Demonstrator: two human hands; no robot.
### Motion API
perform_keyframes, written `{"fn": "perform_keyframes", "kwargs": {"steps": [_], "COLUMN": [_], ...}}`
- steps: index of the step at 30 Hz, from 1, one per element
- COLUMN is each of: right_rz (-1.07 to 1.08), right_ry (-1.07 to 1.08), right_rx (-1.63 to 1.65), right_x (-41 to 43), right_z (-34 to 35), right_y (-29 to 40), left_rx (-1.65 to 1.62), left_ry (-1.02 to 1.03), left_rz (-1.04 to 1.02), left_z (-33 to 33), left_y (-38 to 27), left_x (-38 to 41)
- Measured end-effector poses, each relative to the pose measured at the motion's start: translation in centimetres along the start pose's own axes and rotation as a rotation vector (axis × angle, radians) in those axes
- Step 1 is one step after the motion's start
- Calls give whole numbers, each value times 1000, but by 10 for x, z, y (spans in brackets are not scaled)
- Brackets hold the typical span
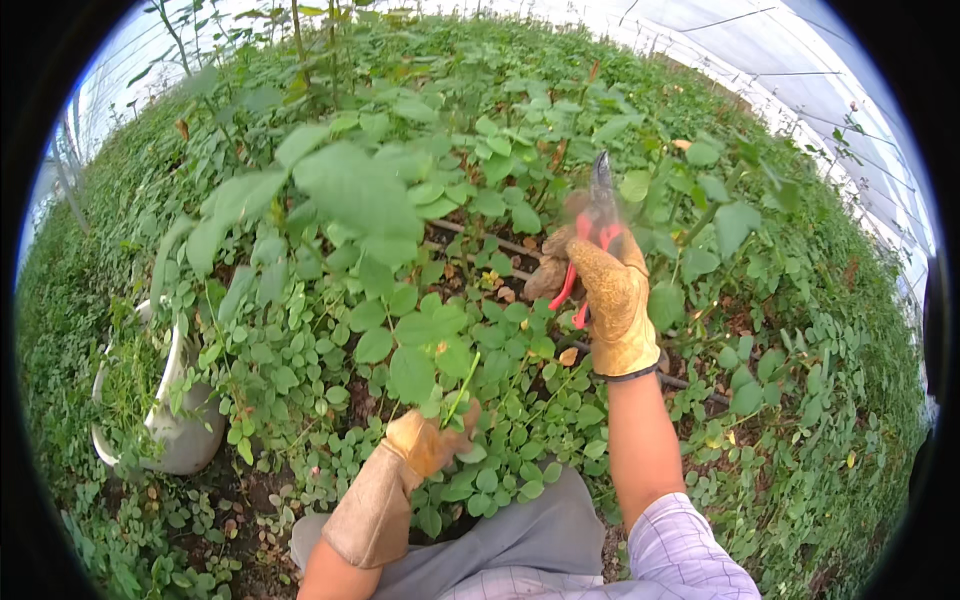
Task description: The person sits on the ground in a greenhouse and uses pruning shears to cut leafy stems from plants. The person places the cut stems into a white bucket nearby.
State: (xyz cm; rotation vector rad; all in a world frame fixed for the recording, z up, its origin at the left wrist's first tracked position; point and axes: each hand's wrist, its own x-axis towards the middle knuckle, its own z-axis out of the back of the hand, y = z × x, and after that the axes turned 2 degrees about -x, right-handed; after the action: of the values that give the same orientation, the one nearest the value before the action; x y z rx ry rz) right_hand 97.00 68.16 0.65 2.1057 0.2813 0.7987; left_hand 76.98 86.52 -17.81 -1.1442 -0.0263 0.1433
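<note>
My right hand (616, 304), in a tan work glove, grips pruning shears (602, 184) with red handles. Their dark metal blades point away from me, above the foliage; whether the blades are parted is blurred. Lower and to the left, my left hand (429, 444) wears a tan glove with a long cuff. Its fingers are closed around a bright green stem (463, 390), whose bare tip sticks up past the glove. Rose-like leaves (412, 371) crowd around this hand and partly hide the fingers. Larger, blurred leaves (356, 195) hang nearer the camera.
A white plastic container (191, 427) holding cut greenery stands among plants on the left. Thin irrigation pipes (487, 238) cross the soil beneath the leaves. Taller stems (334, 56) rise at the back, and a thick green stem (709, 214) leans right of the shears. Plastic greenhouse sheeting (817, 75) arches overhead.
</note>
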Motion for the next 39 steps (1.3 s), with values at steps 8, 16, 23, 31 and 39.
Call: {"fn": "perform_keyframes", "kwargs": {"steps": [8,16,23,31,39], "right_rz": [-558,-919,-1302,-891,-277], "right_ry": [-89,523,283,-44,194], "right_rx": [-304,-587,-884,-274,-204], "right_x": [-74,-66,-96,-139,-31], "right_z": [29,-11,19,16,12], "right_y": [-49,-178,-243,-175,-204], "left_rx": [-403,-377,-375,-300,-200], "left_ry": [-450,-543,-690,-773,-474], "left_rz": [141,3,158,302,348], "left_z": [20,1,-1,49,-4], "left_y": [-78,-79,-29,42,28], "left_x": [-11,-26,-1,29,15]}}
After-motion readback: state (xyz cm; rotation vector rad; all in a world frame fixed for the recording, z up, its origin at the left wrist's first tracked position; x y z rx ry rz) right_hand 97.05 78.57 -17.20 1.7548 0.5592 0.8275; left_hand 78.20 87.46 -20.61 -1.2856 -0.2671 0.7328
